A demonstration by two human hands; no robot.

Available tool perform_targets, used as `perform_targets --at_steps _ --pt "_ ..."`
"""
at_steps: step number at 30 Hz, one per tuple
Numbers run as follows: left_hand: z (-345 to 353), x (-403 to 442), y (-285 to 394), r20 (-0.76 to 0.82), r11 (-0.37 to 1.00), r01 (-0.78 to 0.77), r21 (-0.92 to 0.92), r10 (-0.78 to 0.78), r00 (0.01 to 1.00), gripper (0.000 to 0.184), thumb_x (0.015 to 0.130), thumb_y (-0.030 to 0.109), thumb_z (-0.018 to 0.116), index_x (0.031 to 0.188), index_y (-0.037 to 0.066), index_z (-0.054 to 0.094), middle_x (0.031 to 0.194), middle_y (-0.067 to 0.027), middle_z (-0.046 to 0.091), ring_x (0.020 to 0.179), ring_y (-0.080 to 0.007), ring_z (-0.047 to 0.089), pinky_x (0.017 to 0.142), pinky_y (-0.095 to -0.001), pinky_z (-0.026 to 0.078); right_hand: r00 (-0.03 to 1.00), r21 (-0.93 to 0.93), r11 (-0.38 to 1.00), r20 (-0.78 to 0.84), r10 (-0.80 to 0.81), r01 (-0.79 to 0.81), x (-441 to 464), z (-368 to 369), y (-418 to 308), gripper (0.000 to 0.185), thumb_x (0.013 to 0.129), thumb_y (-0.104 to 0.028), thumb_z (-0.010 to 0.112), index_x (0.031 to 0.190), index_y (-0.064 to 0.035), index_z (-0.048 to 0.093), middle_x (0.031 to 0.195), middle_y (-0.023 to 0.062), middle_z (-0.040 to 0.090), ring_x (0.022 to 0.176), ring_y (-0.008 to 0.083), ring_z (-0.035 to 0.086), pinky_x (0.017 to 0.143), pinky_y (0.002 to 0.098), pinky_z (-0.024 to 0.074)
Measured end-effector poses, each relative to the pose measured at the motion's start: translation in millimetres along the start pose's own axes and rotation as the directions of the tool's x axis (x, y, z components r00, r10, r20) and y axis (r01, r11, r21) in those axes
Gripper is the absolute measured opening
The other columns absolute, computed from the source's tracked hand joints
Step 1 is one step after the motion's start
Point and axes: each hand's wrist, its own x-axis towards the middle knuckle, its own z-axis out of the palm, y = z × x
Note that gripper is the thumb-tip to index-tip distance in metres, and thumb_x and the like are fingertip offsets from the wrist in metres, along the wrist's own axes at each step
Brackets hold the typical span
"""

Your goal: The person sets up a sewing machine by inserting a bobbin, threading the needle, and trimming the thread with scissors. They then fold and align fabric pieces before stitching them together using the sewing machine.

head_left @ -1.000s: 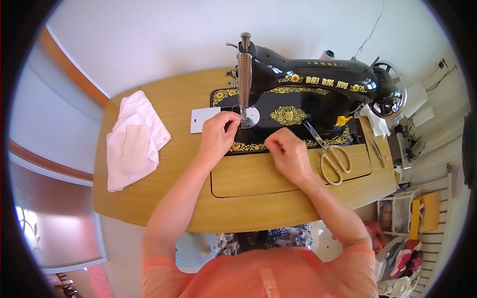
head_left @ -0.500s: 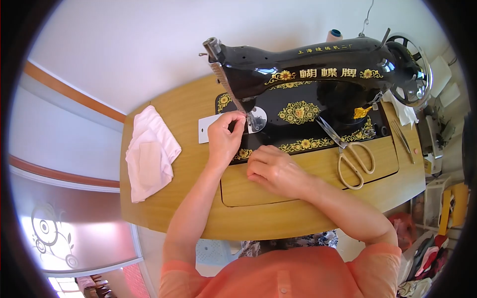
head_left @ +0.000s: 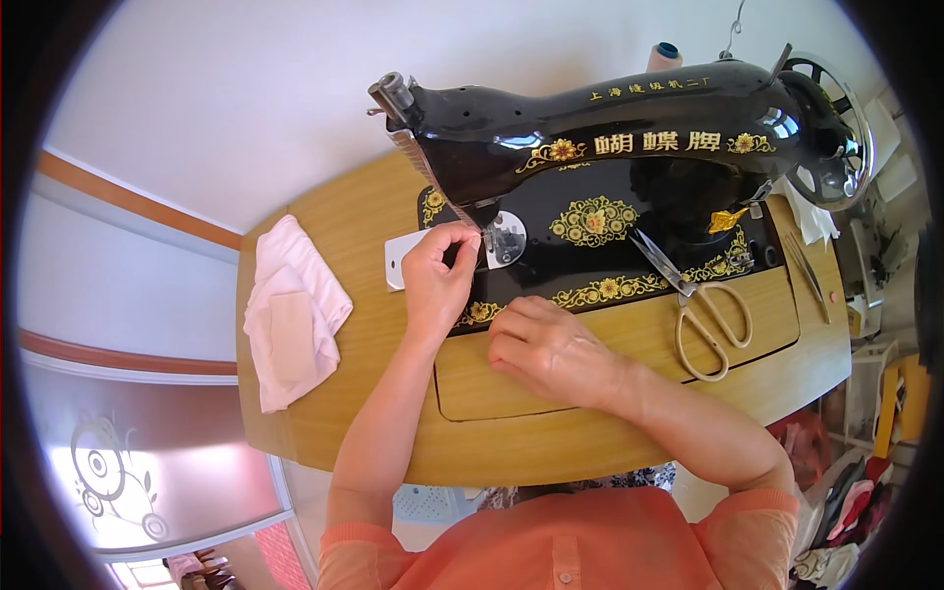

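A black sewing machine (head_left: 610, 118) with gold flower patterns stands on a wooden table. Close to its needle, at the round metal plate (head_left: 507, 239), my left hand (head_left: 440, 280) has thumb and index finger pinched together. Anything between those fingertips is too small to make out. My right hand (head_left: 556, 349) lies curled on the wood in front of the machine's black base, its fingers closed and their inner side hidden. Beige-handled scissors (head_left: 685, 295) rest to its right, blades over the base.
Folded pale pink cloth (head_left: 295, 320) lies at the table's left. At the right are tweezers (head_left: 808, 278) and some white material (head_left: 811, 216). A handwheel (head_left: 836, 133) juts from the machine's right end; a thread cone (head_left: 665, 57) stands behind.
The view has tilted and shifted slightly. My left hand keeps its pinch by the needle, and my right hand stays curled on the table.
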Motion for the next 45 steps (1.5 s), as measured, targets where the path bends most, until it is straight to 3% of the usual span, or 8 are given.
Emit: perform_targets --at_steps 13,16,19,22,43,45 --pt "0.0 1.1 0.8 0.018 1.0 0.015 0.007 -0.015 1.0 0.005 0.082 -0.001 0.065 0.086 -0.003 0.063 0.088 -0.0079 0.067 0.082 -0.0143 0.061 0.078 -0.0253 0.047 1.0 -0.02 1.0 -0.001 -0.001 0.001 -0.2 -0.1 -0.9 0.01 0.071 -0.005 0.066 0.072 -0.0021 0.057 0.079 0.0088 0.053 0.08 0.0263 0.053 0.074 0.0371 0.0454" --pt "0.6 1.4 -5.0 0.008 0.997 -0.072 0.012 0.072 0.997 0.005 0.087 0.002 0.064 0.088 -0.003 0.063 0.085 -0.0015 0.066 0.073 -0.0034 0.054 0.065 -0.0186 0.044 1.0 -0.032 0.999 0.001 -0.01 0.01 -1.1 1.5 -0.2 0.01 0.071 -0.006 0.066 0.072 -0.0023 0.057 0.079 0.0087 0.054 0.08 0.0261 0.053 0.074 0.0371 0.0454" --pt "-0.1 1.5 -3.4 0.025 0.999 -0.029 -0.018 0.03 0.999 0.005 0.087 0.002 0.064 0.089 -0.003 0.064 0.089 -0.0037 0.068 0.078 -0.0048 0.057 0.07 -0.0195 0.046 1.0 -0.036 0.999 0.007 -0.016 0.017 -1.8 2.2 1.0 0.01 0.071 -0.007 0.066 0.073 -0.0023 0.057 0.079 0.0085 0.054 0.08 0.026 0.053 0.075 0.0369 0.0452" --pt "-0.2 2.5 0.9 0.032 0.997 0.057 -0.046 -0.055 0.998 0.005 0.084 0.0 0.064 0.087 -0.003 0.064 0.089 -0.0079 0.067 0.084 -0.0126 0.061 0.079 -0.0249 0.046 1.0 -0.041 0.999 -0.009 -0.013 0.012 -3.0 4.2 1.5 0.012 0.068 -0.005 0.067 0.073 -0.0047 0.057 0.08 0.0059 0.054 0.081 0.0251 0.053 0.074 0.0363 0.0456" --pt "0.5 1.1 -2.3 0.006 0.998 0.035 -0.048 -0.035 0.999 0.005 0.084 -0.001 0.064 0.088 -0.003 0.064 0.085 -0.0061 0.067 0.081 -0.0108 0.059 0.077 -0.0237 0.046 1.0 -0.036 0.999 0.004 0.012 -0.011 -3.9 2.6 1.1 0.014 0.068 -0.005 0.068 0.074 -0.006 0.056 0.084 0.0047 0.054 0.082 0.0249 0.052 0.073 0.0365 0.0454" --pt "1.0 1.3 -4.8 0.006 0.999 -0.002 -0.036 0.003 1.0 0.004 0.086 0.001 0.064 0.088 -0.002 0.064 0.087 -0.0039 0.067 0.078 -0.0062 0.057 0.071 -0.0201 0.045 1.0 -0.035 0.999 0.006 0.013 -0.013 -3.8 2.2 0.6 0.014 0.068 -0.005 0.068 0.074 -0.0061 0.056 0.084 0.0045 0.054 0.082 0.0248 0.052 0.073 0.0364 0.0454"
